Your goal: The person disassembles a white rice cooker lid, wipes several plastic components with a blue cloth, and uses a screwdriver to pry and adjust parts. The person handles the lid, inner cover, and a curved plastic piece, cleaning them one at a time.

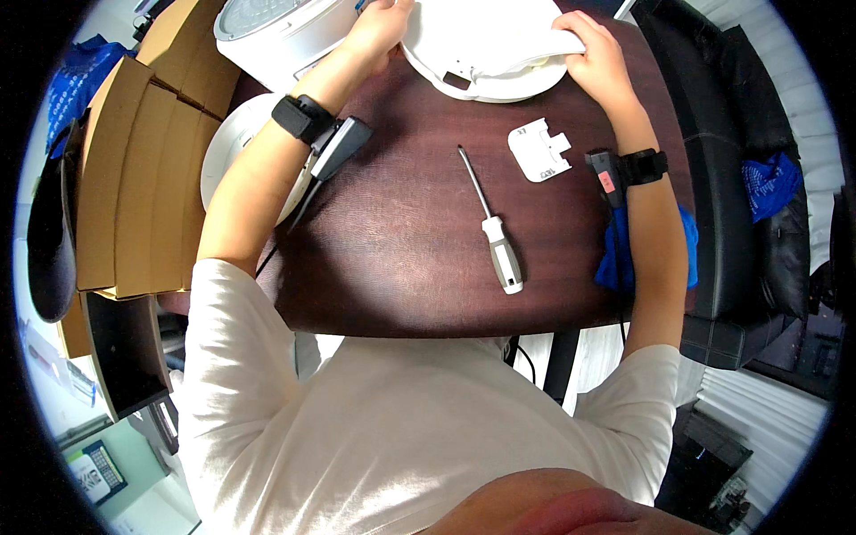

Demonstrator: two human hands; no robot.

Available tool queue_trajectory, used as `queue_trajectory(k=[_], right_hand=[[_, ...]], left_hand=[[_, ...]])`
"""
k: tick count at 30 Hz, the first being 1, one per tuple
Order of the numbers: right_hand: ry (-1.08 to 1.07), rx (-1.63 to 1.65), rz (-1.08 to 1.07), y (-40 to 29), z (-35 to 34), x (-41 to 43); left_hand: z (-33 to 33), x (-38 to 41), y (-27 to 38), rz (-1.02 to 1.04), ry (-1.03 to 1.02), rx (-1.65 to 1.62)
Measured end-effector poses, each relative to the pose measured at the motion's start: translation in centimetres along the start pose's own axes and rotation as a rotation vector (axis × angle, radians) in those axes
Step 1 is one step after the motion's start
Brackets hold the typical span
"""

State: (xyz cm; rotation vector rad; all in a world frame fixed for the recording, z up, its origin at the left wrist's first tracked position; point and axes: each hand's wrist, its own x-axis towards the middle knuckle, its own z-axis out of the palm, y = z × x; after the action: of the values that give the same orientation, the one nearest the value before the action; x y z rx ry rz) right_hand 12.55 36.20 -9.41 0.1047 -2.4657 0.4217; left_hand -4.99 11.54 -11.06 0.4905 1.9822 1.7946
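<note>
A white plastic housing (481, 40) lies at the far side of the dark wooden table (374, 221), cut off by the top of the picture. My right hand (592, 57) grips the raised edge of its curved white panel, which stands apart from the rim below. My left hand (381, 33) is at the housing's left edge, its fingers partly hidden, so its hold is unclear. Nearer to me lie a screwdriver (491, 221) with a white and grey handle and a small white plastic cover (540, 150) with a notched edge.
A white appliance (287, 40) stands at the far left, with a round white part (231, 134) below it, partly under my left forearm. Cardboard boxes (134, 194) line the left side. A blue cloth (612, 257) lies under my right forearm. A black sofa (702, 167) borders the right.
</note>
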Motion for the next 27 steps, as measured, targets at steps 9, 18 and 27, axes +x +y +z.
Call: queue_trajectory(k=[9, 18, 27], right_hand=[[0.293, 0.391, 0.385, 2.0, -0.2, 0.4], [0.218, 1.21, 0.58, -0.9, -0.7, 0.9], [0.323, 1.248, 0.679, -2.0, -2.0, 0.7]], left_hand=[[1.9, -3.5, 2.4, 0.016, 0.14, -0.07], [1.0, -5.0, 4.7, -0.038, -0.126, -0.266], [0.8, -8.6, 6.0, 0.332, -0.182, -0.076]])
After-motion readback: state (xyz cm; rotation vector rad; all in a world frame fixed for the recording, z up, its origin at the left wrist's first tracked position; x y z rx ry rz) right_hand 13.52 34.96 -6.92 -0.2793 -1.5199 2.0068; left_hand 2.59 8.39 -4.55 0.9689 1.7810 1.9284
